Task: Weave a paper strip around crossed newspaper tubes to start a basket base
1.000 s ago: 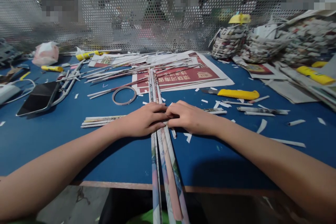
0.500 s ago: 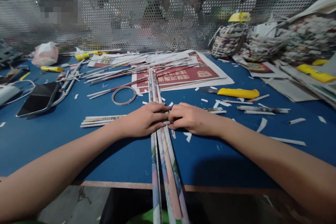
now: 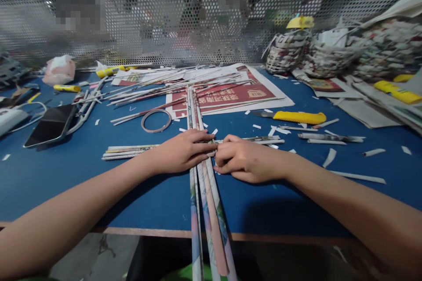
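Long rolled newspaper tubes (image 3: 194, 193) run lengthwise from the table's middle over its front edge. A second bundle of paper tubes (image 3: 123, 153) lies crosswise, meeting them under my hands. My left hand (image 3: 184, 151) rests flat over the crossing, fingers stretched out and slightly apart, pressing on the tubes. Just right of the crossing, my right hand (image 3: 245, 158) is closed, its thumb and curled fingers pinching the end of a pale paper tube (image 3: 211, 154). Most of that tube is covered by the fingers.
A yellow utility knife (image 3: 298, 117) lies right, among paper scraps. A tape ring (image 3: 156, 121), loose paper tubes (image 3: 148, 90) and a red-printed sheet (image 3: 224, 92) lie beyond. A phone (image 3: 51, 126) is left; woven paper baskets (image 3: 285, 52) stand back right, before a perforated metal screen (image 3: 184, 17).
My right hand has shifted slightly right and toward me, its fingers more curled, uncovering more of the crosswise tubes' right end. My left hand stays almost in place.
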Demonstrator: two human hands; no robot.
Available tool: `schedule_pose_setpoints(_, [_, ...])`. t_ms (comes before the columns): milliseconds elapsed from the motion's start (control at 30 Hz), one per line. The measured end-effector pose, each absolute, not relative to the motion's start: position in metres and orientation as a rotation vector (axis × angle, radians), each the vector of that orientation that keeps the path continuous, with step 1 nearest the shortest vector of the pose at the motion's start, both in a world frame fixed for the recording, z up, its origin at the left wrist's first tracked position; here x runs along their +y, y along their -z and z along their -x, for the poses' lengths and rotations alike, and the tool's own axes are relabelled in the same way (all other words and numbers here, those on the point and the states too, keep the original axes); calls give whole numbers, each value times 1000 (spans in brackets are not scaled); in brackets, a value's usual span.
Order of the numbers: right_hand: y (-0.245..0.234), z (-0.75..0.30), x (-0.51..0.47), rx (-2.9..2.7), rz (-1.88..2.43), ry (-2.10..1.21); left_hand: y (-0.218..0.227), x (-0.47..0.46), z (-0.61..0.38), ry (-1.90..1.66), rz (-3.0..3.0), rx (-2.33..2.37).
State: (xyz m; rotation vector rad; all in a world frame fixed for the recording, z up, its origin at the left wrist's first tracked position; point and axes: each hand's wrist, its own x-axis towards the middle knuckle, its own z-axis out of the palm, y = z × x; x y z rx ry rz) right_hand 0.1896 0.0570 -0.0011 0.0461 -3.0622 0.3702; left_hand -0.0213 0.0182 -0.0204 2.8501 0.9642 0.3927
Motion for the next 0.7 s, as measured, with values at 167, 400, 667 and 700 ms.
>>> schedule_pose_setpoints(167, [-1, -190, 54, -3090, -53, -334, 21, 18, 21, -377, -2867, 970])
schedule_pose_setpoints(400, [2, -191, 58, -2807, 120, -403, 17, 15, 17, -342, -2886, 1010])
schedule_pose_setpoints(667, [11, -194, 69, -2752, 265, -70, 18, 11, 13, -446, -2784, 986])
schedule_pose_setpoints(700, [12, -194, 69, -2736, 337, -74, 18, 11, 13, -463, -2759, 976])
